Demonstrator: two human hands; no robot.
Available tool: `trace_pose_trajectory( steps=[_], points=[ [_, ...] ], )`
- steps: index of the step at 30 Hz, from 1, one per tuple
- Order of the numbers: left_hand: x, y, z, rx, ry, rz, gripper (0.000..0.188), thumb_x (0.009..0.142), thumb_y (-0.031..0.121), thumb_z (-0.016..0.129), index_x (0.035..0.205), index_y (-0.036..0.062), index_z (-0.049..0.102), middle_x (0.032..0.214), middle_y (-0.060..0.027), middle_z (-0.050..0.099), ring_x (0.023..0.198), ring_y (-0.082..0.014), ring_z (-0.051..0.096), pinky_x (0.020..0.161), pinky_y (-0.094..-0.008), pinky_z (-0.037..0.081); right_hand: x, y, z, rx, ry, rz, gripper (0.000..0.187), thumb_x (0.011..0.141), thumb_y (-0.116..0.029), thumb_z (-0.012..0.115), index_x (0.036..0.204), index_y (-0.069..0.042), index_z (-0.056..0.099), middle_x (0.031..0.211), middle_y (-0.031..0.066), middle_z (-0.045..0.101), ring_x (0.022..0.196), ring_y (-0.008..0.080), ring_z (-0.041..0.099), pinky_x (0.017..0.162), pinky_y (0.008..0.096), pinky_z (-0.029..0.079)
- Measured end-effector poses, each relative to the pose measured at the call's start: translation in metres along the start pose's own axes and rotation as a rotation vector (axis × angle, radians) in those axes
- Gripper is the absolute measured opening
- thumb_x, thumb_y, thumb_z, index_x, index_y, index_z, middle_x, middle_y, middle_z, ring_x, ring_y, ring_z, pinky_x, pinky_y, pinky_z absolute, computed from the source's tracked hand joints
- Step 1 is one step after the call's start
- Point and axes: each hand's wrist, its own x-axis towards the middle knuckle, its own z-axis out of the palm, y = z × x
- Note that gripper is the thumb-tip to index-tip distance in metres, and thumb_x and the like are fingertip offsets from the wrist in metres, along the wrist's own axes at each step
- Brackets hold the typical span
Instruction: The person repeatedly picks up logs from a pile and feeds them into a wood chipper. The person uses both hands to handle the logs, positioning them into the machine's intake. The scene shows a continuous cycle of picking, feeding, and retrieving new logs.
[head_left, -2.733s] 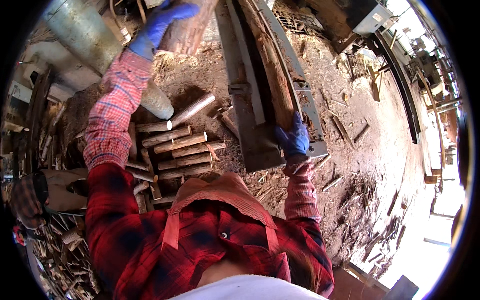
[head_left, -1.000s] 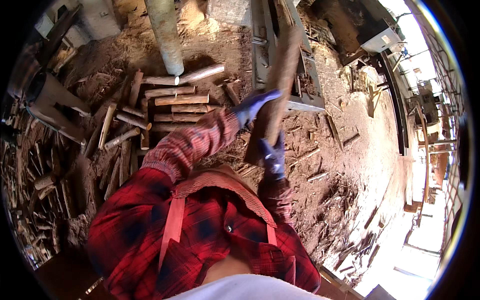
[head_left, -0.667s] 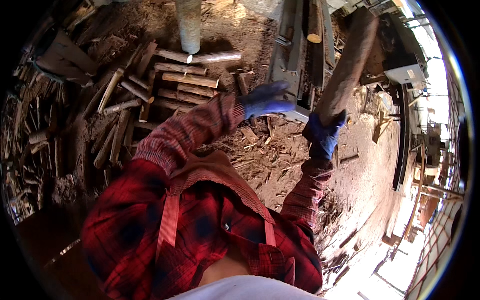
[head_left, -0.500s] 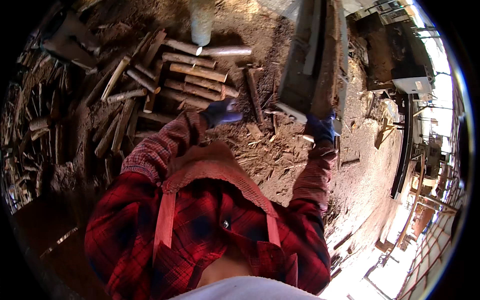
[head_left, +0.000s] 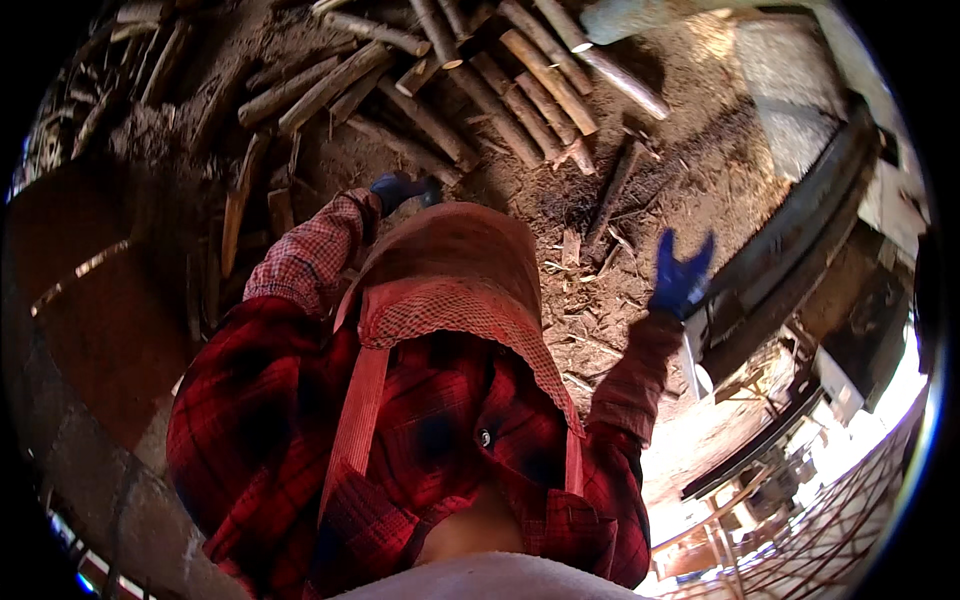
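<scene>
My right hand (head_left: 682, 275), in a blue glove, is raised beside the long dark trough-like metal piece (head_left: 790, 225) at the right. Its thumb and fingers are spread apart, with nothing between them. My left hand (head_left: 402, 190), in a dark blue glove, reaches low over the dirt floor near the end of a split log (head_left: 405, 148). Its fingers look stretched out and no held thing shows, though the glove is in shadow. Cut logs (head_left: 550, 82) lie side by side beyond my hands.
More logs and sticks (head_left: 330, 88) are heaped at the far left. Wood chips (head_left: 590, 300) litter the ground between my arms. A reddish-brown sheet (head_left: 100, 310) lies at the left, and a wire mesh (head_left: 830, 530) stands at the lower right.
The view has swung left, so the logs and trough appear farther right. My right hand has come off the trough's near end and spread its fingers. My left hand is now lower, near the logs.
</scene>
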Motion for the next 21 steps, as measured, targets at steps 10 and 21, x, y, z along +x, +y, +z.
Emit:
trace_pose_trajectory(
  steps=[10, 21],
  points=[
    [0.109, -0.100, 0.125, -0.323, 0.055, -0.218, 0.034, 0.092, 0.026, 0.050, 0.117, 0.0046, 0.062, 0.109, -0.0046, 0.063, 0.086, -0.0230, 0.063, 0.074, -0.0345, 0.051, -0.039, 0.129, 0.426, -0.068, -1.406, 0.454, 0.064, 0.073, -0.038, 0.077, 0.119, 0.003, 0.056, 0.119, 0.0195, 0.060, 0.110, 0.0302, 0.056, 0.092, 0.0368, 0.043],
    [0.408, -0.143, 0.316, -1.727, 0.845, -0.563, 0.052, 0.073, 0.018, 0.077, 0.117, -0.0005, 0.058, 0.107, -0.0141, 0.066, 0.095, -0.0257, 0.064, 0.082, -0.0376, 0.050, -0.171, 0.210, 0.756, -0.115, -1.368, 0.007, 0.102, 0.061, -0.057, 0.078, 0.135, 0.002, 0.038, 0.124, 0.0301, 0.052, 0.119, 0.0400, 0.050, 0.099, 0.0450, 0.041]
  ],
)
